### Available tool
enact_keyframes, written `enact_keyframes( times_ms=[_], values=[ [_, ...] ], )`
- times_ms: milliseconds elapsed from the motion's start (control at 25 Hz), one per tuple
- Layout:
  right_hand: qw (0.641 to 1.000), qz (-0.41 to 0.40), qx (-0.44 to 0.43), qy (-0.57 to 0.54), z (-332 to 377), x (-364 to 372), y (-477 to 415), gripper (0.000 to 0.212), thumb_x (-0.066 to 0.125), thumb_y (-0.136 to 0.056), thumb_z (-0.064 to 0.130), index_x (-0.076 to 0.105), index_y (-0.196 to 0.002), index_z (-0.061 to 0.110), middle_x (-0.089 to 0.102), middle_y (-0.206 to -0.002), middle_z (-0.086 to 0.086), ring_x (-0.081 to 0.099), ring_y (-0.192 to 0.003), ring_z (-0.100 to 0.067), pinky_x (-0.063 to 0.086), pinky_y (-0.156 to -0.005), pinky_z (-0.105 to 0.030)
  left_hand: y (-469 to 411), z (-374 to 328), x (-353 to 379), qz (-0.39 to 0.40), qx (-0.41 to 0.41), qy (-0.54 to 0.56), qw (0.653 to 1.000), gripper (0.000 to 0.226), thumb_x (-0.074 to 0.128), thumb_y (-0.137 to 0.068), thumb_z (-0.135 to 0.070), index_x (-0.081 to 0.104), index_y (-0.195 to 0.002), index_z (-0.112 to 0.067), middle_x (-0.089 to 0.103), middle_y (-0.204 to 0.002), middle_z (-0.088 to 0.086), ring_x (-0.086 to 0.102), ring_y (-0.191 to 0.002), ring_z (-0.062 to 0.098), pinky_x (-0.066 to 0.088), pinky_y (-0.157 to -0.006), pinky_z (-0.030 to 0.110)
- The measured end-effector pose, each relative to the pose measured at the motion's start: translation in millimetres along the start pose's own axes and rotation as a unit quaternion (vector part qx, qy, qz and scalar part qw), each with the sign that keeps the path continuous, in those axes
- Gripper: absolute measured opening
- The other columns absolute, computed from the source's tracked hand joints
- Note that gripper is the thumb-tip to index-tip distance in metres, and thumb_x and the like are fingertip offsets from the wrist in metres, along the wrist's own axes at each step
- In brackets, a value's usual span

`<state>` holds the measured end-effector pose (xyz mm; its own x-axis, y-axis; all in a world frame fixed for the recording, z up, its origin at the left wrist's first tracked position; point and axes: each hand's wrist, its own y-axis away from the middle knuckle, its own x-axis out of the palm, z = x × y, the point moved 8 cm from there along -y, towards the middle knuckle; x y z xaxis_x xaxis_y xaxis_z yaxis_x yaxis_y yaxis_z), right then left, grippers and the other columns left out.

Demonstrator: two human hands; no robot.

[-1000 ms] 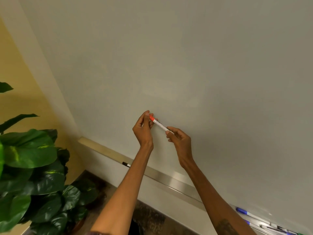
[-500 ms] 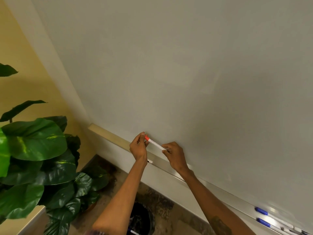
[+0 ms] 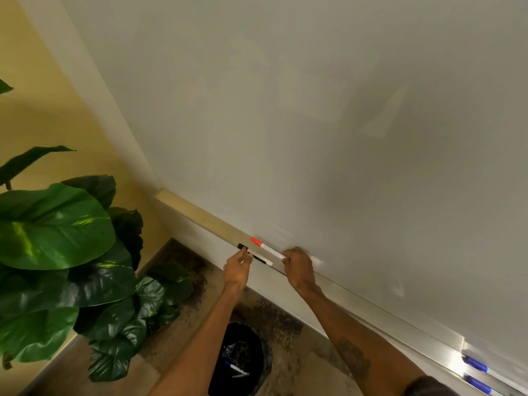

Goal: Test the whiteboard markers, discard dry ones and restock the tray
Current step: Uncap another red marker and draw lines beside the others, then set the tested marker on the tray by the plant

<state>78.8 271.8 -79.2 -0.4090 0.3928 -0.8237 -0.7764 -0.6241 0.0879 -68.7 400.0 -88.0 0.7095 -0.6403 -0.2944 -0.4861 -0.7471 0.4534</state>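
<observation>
A white marker with a red cap (image 3: 265, 247) lies along the metal tray (image 3: 357, 295) under the whiteboard (image 3: 314, 124). My right hand (image 3: 298, 267) holds its rear end with curled fingers. Just in front of it lies a black-capped marker (image 3: 255, 256) on the tray's front lip. My left hand (image 3: 238, 268) pinches this black marker near its cap end. Two blue-capped markers (image 3: 475, 364) rest on the tray at the far right.
A black bin (image 3: 243, 358) with a dark liner stands on the floor below my arms, with a discarded blue-capped marker inside. A large leafy plant (image 3: 57, 252) fills the left side. The yellow wall is behind it.
Both hands came down from the board to the tray. The red-capped marker now lies on the tray, and my left hand left its cap and took hold of the black marker.
</observation>
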Motion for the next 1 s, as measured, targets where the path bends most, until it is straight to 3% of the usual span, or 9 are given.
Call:
enact_keyframes(
  times_ms=[160,440,600,840,1000],
  values=[
    [0.998,0.011,0.007,0.068,-2,19,-12,0.019,0.058,-0.093,0.005,0.073,-0.106,0.006,0.070,-0.104,-0.011,0.067,-0.095,-0.023,0.053,-0.086,-0.030,1,26,-6,0.029,-0.002,-0.034,0.999,0.041,0.057,-0.100,-0.019,0.055,-0.140,-0.008,0.053,-0.145,0.008,0.047,-0.136,0.025,0.033,-0.115,0.037],
    [0.994,0.037,0.013,0.103,9,49,-21,0.019,0.060,-0.093,0.005,0.069,-0.110,0.005,0.065,-0.107,-0.011,0.066,-0.094,-0.027,0.054,-0.080,-0.034,2,57,-6,0.065,0.006,-0.090,0.994,0.031,0.058,-0.100,-0.020,0.067,-0.127,-0.009,0.063,-0.133,0.007,0.058,-0.122,0.022,0.042,-0.106,0.029],
    [0.994,0.033,0.000,0.104,13,58,-25,0.021,0.057,-0.095,0.004,0.068,-0.111,0.008,0.065,-0.108,-0.009,0.065,-0.094,-0.025,0.055,-0.079,-0.033,4,67,-9,0.056,0.001,-0.096,0.994,0.028,0.060,-0.098,-0.018,0.068,-0.124,-0.010,0.066,-0.130,0.008,0.061,-0.120,0.023,0.046,-0.108,0.039],
    [0.998,0.038,-0.008,0.044,9,57,-18,0.030,0.062,-0.090,-0.002,0.067,-0.117,0.010,0.066,-0.111,-0.011,0.064,-0.098,-0.026,0.054,-0.084,-0.032,6,63,-4,0.070,0.003,-0.109,0.992,0.032,0.058,-0.099,-0.021,0.065,-0.129,-0.010,0.063,-0.134,0.007,0.059,-0.122,0.023,0.046,-0.108,0.041],
    [1.000,0.019,0.012,0.014,-7,42,1,0.039,0.060,-0.090,-0.006,0.061,-0.128,0.005,0.064,-0.123,-0.013,0.061,-0.111,-0.027,0.049,-0.097,-0.033,16,54,16,0.095,0.012,-0.120,0.988,0.034,0.056,-0.101,-0.024,0.063,-0.132,-0.013,0.060,-0.138,0.003,0.056,-0.127,0.022,0.043,-0.112,0.040]
  ],
)
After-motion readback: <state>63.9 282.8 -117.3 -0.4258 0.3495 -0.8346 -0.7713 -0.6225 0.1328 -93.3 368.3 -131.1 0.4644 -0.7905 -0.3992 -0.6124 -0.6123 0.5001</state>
